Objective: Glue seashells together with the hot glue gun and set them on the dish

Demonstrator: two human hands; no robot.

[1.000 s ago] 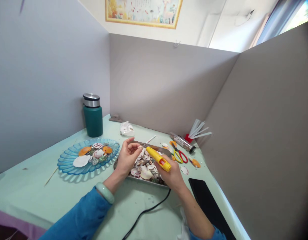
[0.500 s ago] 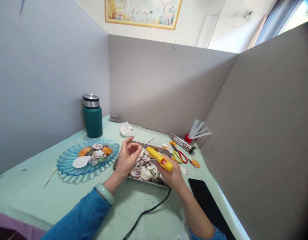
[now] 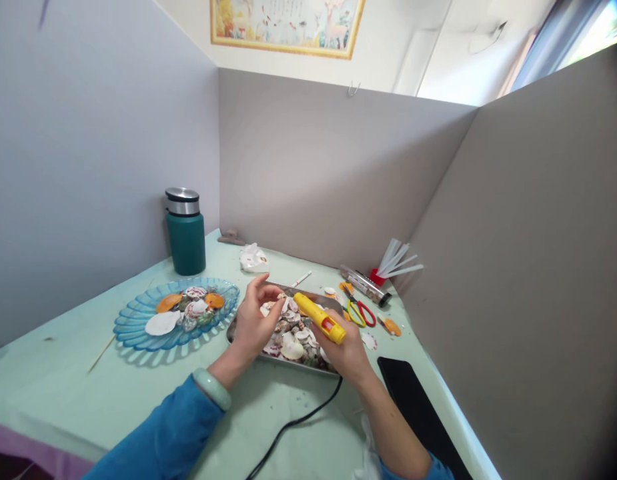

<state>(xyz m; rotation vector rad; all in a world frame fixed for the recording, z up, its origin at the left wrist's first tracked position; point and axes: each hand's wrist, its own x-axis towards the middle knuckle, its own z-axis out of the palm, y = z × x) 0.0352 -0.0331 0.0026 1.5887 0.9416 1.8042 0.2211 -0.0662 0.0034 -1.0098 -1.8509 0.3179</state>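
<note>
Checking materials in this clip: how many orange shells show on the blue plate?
2. One orange shell lies behind a large white shell on the blue plate; the second orange shell is further right. Others may be hidden.

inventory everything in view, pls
Glue gun: one, yellow, centre
Cord: one, black, front
Tray: one, silver, centre
Shells: many, multicoloured, tray, plate, table
Plate: one, blue, left
Bottle: one, green, back left
Wooden stick: one, tan, beside plate
Wrapper: one, white, behind tray
Scissors: one, red-yellow, right
Tube: one, clear, back right
Holder: one, red, back right
Glue sticks: several, whitish, in holder
Pad: one, black, front right
Tablecloth: one, green, table
Partitions: three, grey, around table
Picture: one, gold-framed, wall
Bangle: one, pale green, left wrist
Sleeves: two, blue, forearms
Left hand: one, pinching small shell
Right hand: one, gripping glue gun
</note>
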